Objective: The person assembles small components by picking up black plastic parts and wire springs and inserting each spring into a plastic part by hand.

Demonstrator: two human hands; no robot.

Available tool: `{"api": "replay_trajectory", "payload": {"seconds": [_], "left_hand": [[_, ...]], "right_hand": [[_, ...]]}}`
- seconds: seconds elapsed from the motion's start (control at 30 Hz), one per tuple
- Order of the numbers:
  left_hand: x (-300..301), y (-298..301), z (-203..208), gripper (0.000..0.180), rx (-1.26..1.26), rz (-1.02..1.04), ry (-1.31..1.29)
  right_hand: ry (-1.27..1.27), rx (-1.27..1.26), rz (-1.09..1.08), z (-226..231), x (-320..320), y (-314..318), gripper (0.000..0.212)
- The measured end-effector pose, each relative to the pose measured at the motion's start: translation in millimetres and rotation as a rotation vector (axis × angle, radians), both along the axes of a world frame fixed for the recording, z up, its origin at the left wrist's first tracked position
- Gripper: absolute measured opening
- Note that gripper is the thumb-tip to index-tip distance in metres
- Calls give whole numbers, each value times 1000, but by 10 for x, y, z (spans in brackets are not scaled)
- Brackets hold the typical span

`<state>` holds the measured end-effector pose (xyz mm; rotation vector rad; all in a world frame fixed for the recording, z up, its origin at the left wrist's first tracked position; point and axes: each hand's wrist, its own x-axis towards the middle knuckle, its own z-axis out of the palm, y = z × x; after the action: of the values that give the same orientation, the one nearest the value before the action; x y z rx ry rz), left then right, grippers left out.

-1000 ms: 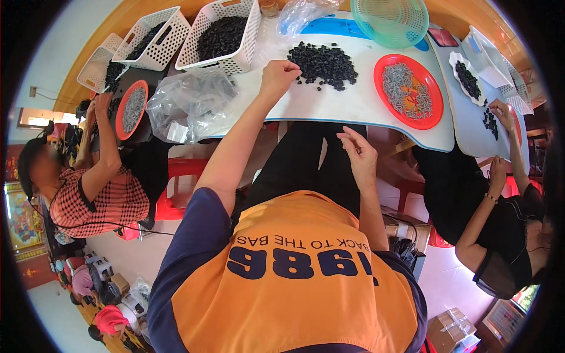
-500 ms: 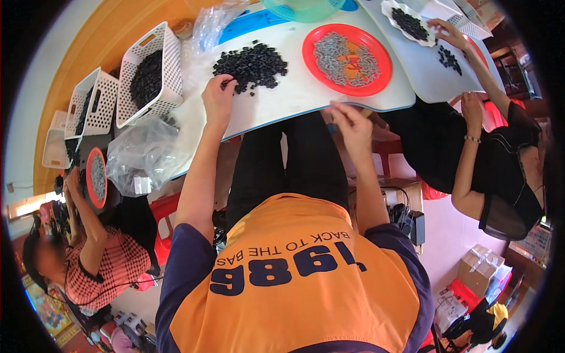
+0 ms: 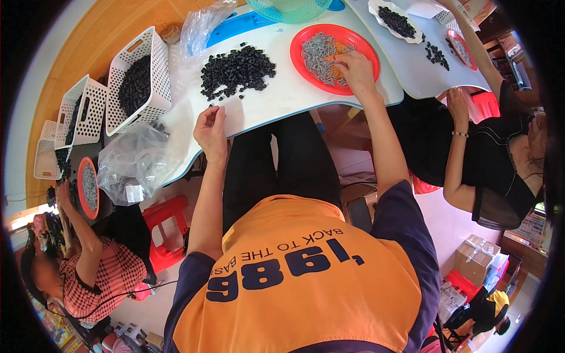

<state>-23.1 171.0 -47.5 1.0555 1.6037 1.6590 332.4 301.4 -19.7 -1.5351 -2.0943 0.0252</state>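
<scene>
My left hand (image 3: 210, 134) is over the table's front edge, its fingers closed in a pinch. A small dark piece shows at its fingertips, like those in the heap of small black plastic pieces (image 3: 236, 72) just beyond it. To the right, my right hand (image 3: 359, 73) reaches over the red plate (image 3: 375, 57), which holds many small grey screw-like pieces (image 3: 318, 56). Its fingertips are pinched together down at the bare orange patch among these pieces; what they hold, if anything, is too small to make out.
White perforated baskets (image 3: 158, 76) with black pieces stand at the left, beside a clear plastic bag (image 3: 132, 162). A green basket (image 3: 288, 9) is at the far edge. Co-workers sit on both sides; at the right is a white dish (image 3: 376, 9) of black pieces.
My left hand has drawn back from the black heap toward the table edge. My right hand has moved from the front edge up onto the red plate. The right co-worker's arm has reached farther away.
</scene>
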Motion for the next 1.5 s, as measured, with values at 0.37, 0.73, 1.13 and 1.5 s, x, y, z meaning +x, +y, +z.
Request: {"api": "replay_trajectory", "payload": {"seconds": [0.37,0.73,1.13,1.5], "left_hand": [[105,97,-128,17,20,-35,-156],[-86,2,-163,19,-5,-132,-225],[-129,-11,-139,20,6,-141,-280],[-113,0,-136,20,3,-134,-282]], "right_hand": [[95,-92,-54,31,167,21,16],[378,-246,-201,71,91,-139,20],[218,-181,-199,28,66,-53,24],[-16,-113,-39,9,153,-48,16]]}}
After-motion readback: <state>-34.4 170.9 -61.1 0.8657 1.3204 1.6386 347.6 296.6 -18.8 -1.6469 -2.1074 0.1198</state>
